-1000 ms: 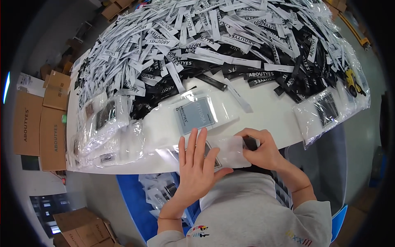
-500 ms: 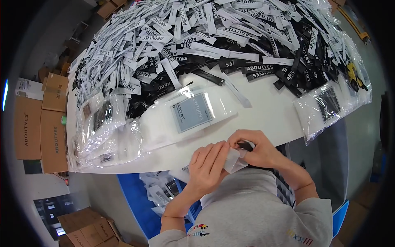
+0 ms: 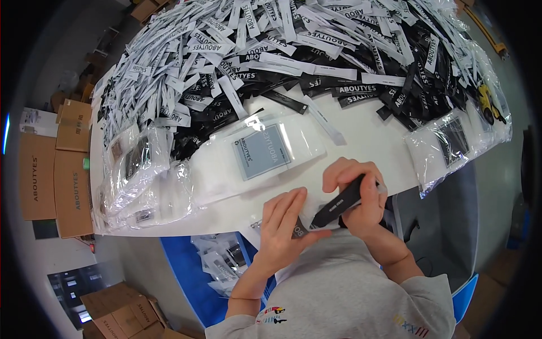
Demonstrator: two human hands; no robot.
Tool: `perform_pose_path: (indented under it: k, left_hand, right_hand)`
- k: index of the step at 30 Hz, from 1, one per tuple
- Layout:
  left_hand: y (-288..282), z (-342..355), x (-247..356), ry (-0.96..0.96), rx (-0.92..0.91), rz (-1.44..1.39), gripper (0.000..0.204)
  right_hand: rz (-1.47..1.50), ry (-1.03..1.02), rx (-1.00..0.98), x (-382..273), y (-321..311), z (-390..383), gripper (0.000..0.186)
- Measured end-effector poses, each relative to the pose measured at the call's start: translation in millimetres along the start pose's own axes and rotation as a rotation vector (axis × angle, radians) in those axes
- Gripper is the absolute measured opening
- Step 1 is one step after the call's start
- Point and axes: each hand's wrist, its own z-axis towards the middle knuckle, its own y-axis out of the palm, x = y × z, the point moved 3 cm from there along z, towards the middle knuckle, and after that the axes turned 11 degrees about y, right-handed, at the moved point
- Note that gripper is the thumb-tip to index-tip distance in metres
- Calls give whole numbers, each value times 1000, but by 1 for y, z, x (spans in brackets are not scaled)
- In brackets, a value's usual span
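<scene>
The white table (image 3: 361, 141) fills the view ahead of both hands, its far half buried under a big heap of black and white strips (image 3: 293, 51). Left of the left hand, stuffed clear bags (image 3: 141, 181) crowd the table's edge; well off to the right of the right hand lies another clear bag holding a dark strip (image 3: 451, 141). Just beyond the fingertips of both hands sits a flat clear bag with a grey card inside (image 3: 262, 151). Below the left wrist, a blue bin (image 3: 186, 265) holds more packed bags (their contents too small to make out).

The right hand (image 3: 361, 198) is curled round the upper end of a black strip (image 3: 337, 206), fingers wrapped over it and the thumb apparently behind. The strip slants down and leftward to the left hand (image 3: 282, 226), whose fingers lie flat and close together, pressing what looks like a thin clear sleeve (image 3: 316, 217) against the table edge near the person's chest. The strip's lower end meets that sleeve at the left palm; whether it is already inside I cannot tell.

My judgement of the risks: the sleeve sits right at the table's edge, so if the flat left hand eases off, the slick film could slide and drop toward the bin. The strip could also catch on the sleeve's mouth and crumple it if pushed at this slant, since the right hand grips only one end.
</scene>
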Motion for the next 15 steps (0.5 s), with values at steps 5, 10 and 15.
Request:
perform_pose_path:
  k: [5, 10, 15]
  left_hand:
    - [-6, -2, -5, 21, 72, 6, 80]
    - [-11, -6, -9, 92, 9, 167, 76]
    - [-5, -9, -1, 302, -186, 205, 59]
  right_hand:
    - [-544, 84, -306, 17, -8, -17, 43]
    - [-287, 529, -159, 6, -24, -17, 35]
    - [-746, 663, -304, 24, -28, -20, 20]
